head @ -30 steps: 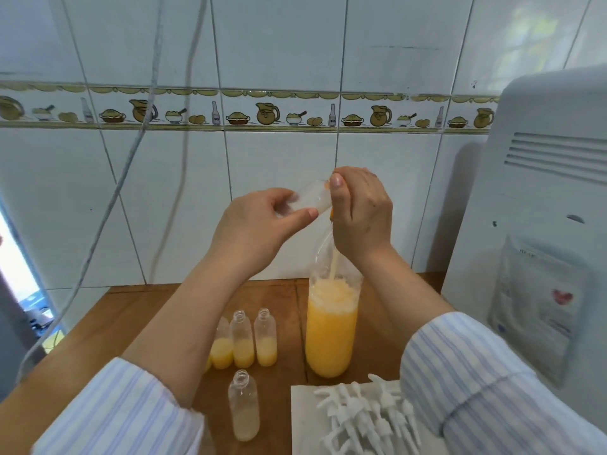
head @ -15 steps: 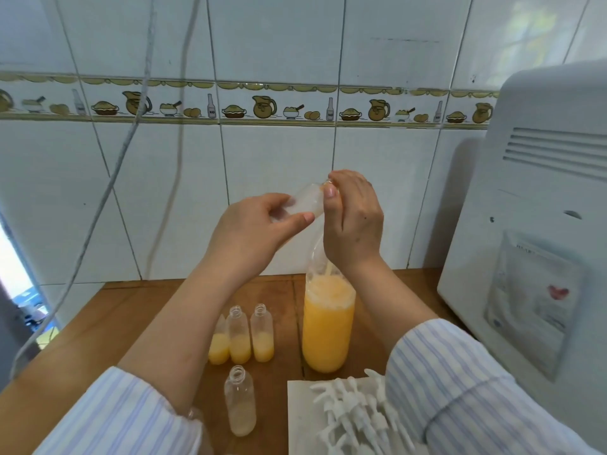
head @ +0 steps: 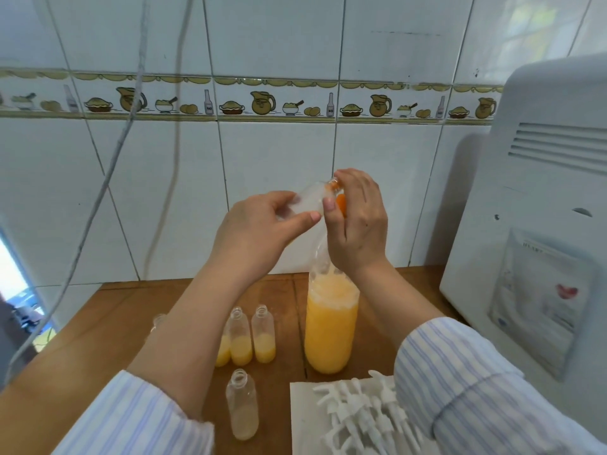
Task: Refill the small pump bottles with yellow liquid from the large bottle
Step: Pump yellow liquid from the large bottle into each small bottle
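Observation:
The large bottle stands upright on the wooden table, about half full of frothy yellow liquid. My right hand grips its neck, where an orange piece shows between my fingers. My left hand holds a small clear bottle on its side, its mouth against my right fingers above the large bottle's opening. It looks almost empty. Three small open bottles partly filled with yellow liquid stand left of the large bottle. Another small bottle, nearly empty, stands closer to me.
Several white pump heads lie on a white sheet at the table's near right. A big white appliance fills the right side. A grey cable hangs along the tiled wall on the left.
A thin stream ran down inside the large bottle's neck one second ago; it no longer shows. The small bottle's mouth has tipped slightly upward. Both hands keep their hold.

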